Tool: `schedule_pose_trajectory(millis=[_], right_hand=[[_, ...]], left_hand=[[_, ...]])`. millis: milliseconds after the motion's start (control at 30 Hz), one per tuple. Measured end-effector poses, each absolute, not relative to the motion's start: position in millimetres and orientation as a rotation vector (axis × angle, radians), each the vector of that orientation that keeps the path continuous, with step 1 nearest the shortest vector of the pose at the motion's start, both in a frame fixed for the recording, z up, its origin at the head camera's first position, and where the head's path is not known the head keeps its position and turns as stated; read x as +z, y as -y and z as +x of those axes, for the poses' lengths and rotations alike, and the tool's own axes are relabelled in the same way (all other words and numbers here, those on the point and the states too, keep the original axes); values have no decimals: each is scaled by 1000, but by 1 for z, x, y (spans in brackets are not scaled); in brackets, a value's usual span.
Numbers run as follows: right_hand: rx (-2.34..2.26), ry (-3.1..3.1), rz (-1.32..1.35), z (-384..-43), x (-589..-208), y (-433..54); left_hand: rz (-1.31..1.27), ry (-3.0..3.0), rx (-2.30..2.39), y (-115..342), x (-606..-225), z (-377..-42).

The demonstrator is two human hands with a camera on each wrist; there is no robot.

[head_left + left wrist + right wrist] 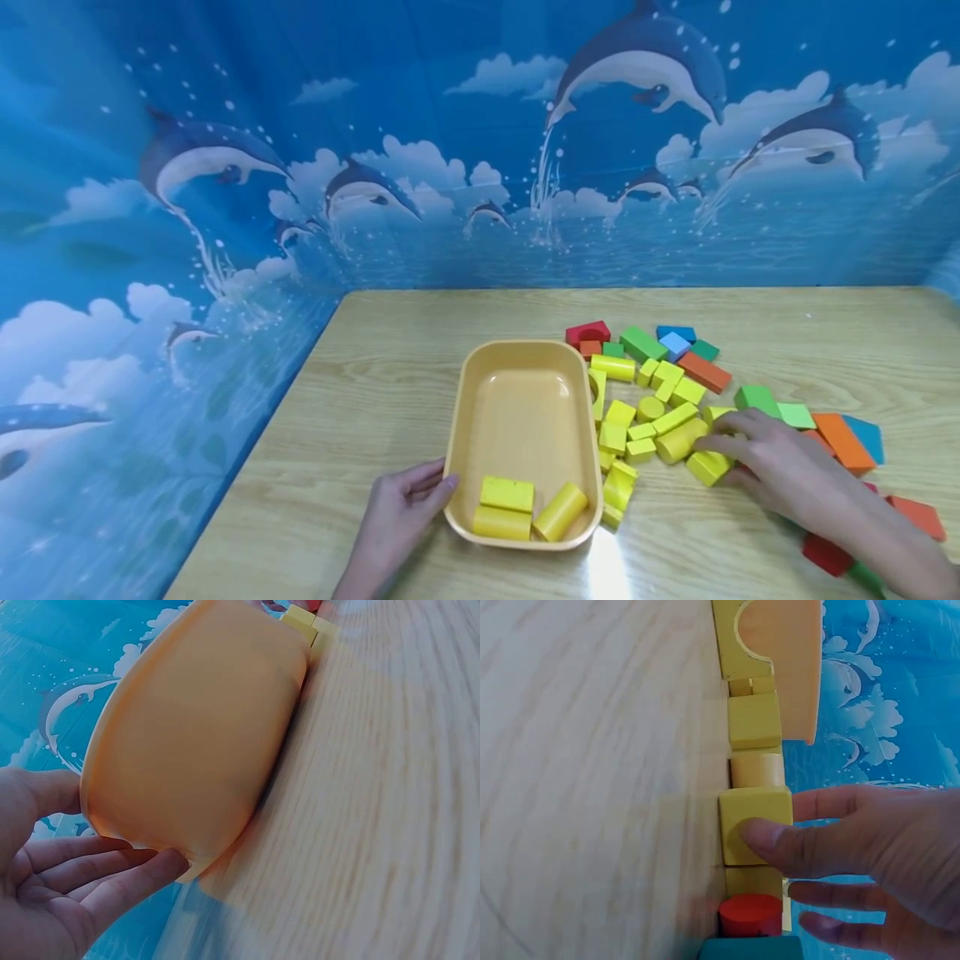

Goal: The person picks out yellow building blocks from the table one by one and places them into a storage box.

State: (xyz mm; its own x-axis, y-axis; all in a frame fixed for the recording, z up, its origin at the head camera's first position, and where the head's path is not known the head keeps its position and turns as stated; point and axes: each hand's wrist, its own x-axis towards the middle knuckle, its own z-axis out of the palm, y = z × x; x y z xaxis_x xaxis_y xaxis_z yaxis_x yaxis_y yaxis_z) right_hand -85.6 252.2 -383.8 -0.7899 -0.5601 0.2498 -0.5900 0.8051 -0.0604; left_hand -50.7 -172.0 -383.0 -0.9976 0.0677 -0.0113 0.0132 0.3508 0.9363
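My left hand (401, 512) holds the rim of a light orange plastic tray (517, 417) at its near left corner. In the left wrist view, the thumb lies at the rim and the fingers (135, 889) sit against the outer wall of the tray (195, 727). Inside the tray lie two yellow pieces side by side and a yellow cylinder (560, 512). My right hand (780, 467) pinches a yellow block (707, 469) at the pile's right side. The right wrist view shows its thumb on the near face of this block (756, 804), with the index finger behind it.
Many yellow blocks (675, 417) lie close against the tray's right side. Behind them are red, green and blue blocks (675, 343). Orange, green and blue pieces (843, 442) lie beyond the right hand, with red ones (827, 554) beneath the forearm. A dolphin-print cloth (450, 167) borders the wooden table (360, 375).
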Motion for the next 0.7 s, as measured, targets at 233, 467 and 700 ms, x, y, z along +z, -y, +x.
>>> schedule_pose_trajectory(millis=[233, 467, 700], right_hand=[[267, 2761, 975, -88, -353, -227], [446, 2700, 1149, -98, -318, -155], [392, 2646, 1446, -108, -332, -106]], left_hand=[[76, -2544, 1766, 172, -384, -51], [75, -2534, 1778, 172, -385, -51], [59, -2550, 1748, 172, -384, -52]])
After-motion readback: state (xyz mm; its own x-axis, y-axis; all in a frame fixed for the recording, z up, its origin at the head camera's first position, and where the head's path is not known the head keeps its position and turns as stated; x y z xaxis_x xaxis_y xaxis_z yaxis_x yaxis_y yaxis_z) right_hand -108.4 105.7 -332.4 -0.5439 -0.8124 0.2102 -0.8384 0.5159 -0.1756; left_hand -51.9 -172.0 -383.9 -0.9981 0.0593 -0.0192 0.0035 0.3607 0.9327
